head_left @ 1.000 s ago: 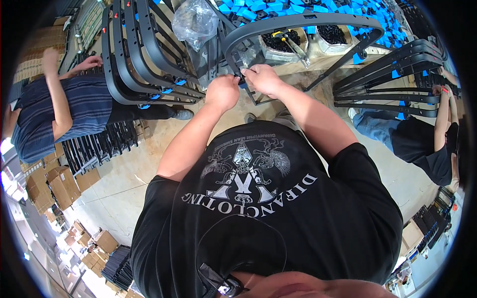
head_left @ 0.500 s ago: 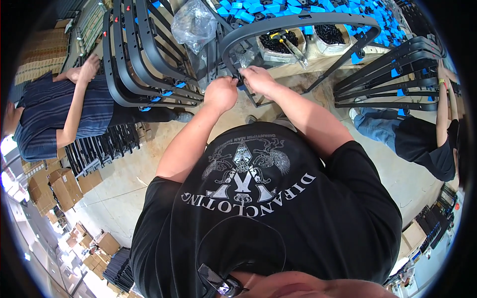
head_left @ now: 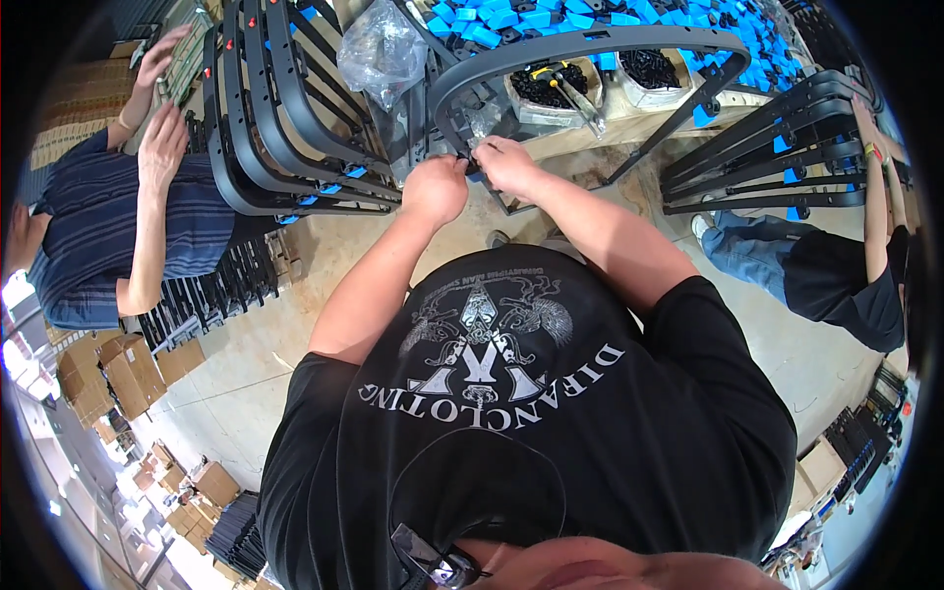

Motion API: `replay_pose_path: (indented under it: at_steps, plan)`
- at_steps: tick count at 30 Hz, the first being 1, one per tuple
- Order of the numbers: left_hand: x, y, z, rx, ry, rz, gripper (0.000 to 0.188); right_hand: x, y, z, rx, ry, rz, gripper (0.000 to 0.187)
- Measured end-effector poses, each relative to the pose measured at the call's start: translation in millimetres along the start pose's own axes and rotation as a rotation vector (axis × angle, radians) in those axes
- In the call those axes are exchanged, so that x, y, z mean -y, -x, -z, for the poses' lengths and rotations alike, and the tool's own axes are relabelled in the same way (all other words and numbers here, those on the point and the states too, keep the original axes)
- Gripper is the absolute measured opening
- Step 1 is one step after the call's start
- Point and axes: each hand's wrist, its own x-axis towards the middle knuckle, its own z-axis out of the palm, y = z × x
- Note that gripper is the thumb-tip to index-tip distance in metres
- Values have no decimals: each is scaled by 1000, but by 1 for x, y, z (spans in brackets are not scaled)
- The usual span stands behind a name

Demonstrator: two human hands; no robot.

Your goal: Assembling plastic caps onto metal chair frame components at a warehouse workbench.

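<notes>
A dark grey metal tube frame [head_left: 590, 41] with rounded corners stands in front of me at the bench edge. Both my hands work close together at its lower left side. My left hand [head_left: 436, 190] is closed, thumb and fingertips pinched against a small dark part at the tube. Beside it, my right hand [head_left: 508, 167] is also closed, its fingers curled toward the same spot. What the fingertips hold is mostly hidden by the hands. A crumpled clear plastic bag [head_left: 382, 57] lies just beyond, to the left.
Blue plastic pieces [head_left: 492, 31] cover the bench, alongside bins of black small parts [head_left: 651, 71]. A yellow-and-black-handled tool [head_left: 560, 81] lies on one bin. Similar frames [head_left: 261, 118] stack left and more frames [head_left: 777, 147] right. A co-worker [head_left: 147, 216] stands left, another [head_left: 836, 265] right.
My right hand has shifted slightly left and down, its fingers more curled. My left hand stays nearly in place. The left co-worker's hands have spread apart; the right co-worker's arm has moved.
</notes>
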Motion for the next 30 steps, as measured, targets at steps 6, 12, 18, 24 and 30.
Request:
replay_pose_path:
  at_steps: [6,12,18,24,30]
  plan:
    - [-5,-2,4,66,-53,9,39,10,12,1,-29,80,82,45]
    - [-5,-2,2,65,-59,43,38,12,16,-3,-87,212,157,48]
    - [-7,-1,3,59,-91,63,38,46,27,4,50,26,-149,52]
    - [-1,0,0,53,-42,121,39,65,1,74,-540,1129,367,51]
    - [-6,2,2,51,0,88,41,49,-42,154,-195,1005,-149,56]
